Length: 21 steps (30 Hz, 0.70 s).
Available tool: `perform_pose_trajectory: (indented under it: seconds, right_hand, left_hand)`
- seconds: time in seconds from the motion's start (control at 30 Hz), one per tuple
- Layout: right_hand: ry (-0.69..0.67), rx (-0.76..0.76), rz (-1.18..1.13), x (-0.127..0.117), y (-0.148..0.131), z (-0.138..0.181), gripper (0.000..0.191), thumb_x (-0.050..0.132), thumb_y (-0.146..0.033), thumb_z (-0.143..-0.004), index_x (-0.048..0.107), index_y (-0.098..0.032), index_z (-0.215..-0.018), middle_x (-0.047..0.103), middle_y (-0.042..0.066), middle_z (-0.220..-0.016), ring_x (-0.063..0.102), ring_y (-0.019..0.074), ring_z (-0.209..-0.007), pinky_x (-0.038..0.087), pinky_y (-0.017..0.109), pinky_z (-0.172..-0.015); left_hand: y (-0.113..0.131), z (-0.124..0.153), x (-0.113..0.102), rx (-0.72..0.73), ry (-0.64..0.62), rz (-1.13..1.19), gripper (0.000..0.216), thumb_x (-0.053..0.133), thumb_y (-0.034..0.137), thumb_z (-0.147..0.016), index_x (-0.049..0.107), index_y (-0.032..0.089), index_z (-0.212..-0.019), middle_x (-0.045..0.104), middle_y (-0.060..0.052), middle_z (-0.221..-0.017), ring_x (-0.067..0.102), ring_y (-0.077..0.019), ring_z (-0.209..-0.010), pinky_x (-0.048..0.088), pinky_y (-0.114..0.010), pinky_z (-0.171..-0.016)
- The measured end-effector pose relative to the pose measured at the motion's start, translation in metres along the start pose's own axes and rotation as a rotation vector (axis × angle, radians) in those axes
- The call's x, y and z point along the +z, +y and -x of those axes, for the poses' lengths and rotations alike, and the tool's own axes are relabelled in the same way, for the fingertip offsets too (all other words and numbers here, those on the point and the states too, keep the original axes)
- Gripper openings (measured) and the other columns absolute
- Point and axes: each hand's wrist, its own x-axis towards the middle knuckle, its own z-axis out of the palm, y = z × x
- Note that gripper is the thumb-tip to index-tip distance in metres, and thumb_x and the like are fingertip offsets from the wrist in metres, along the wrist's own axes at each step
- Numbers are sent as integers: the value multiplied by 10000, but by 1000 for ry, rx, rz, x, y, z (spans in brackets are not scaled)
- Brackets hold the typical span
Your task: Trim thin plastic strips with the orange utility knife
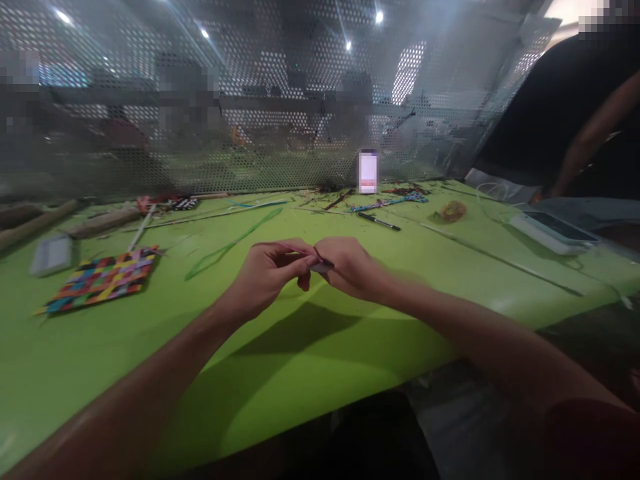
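My left hand pinches a thin purplish strip between thumb and fingers, above the middle of the green table. Against it, my right hand is closed on the other end of what looks like the same piece, where a small greyish part shows between the hands. Fingers cover most of the strip. To the left lies a woven multicoloured mat, and a green loop of strip rests just beyond my left hand.
Beyond my hands are a black pen, a patterned strip and an upright phone before a perforated metal screen. A long thin stick and a white device lie right. Another person stands at the right.
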Motion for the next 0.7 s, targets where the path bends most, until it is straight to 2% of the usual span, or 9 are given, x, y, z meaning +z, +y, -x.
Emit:
perform_pose_trajectory:
  seconds: [0.3,0.5,0.7]
  right_hand:
    - [7,-10,-42,2,4,3,253,468,-175,-982,592,-144,-763,568,12,-684,449,105,-627,282,222,-627]
    - [-5,-12,-117,0,2,1,277,472,-135,-974,657,-147,-769,596,9,-707,487,101,-649,301,211,-650]
    - [0,-21,-180,0,1,2,339,474,-180,-1007,695,-152,-752,611,9,-719,507,95,-666,315,201,-671]
  left_hand:
    - [-3,-1,0,1,0,25,169,750,333,-841,743,170,-795,692,-20,-696,611,-132,-602,539,-282,-645]
    - [-2,-1,-1,-5,5,23,155,746,313,-838,742,164,-798,679,-18,-687,608,-136,-600,534,-286,-646]
    - [-2,-2,0,-1,16,-6,144,742,297,-833,745,159,-791,658,-9,-661,609,-134,-607,530,-273,-647]
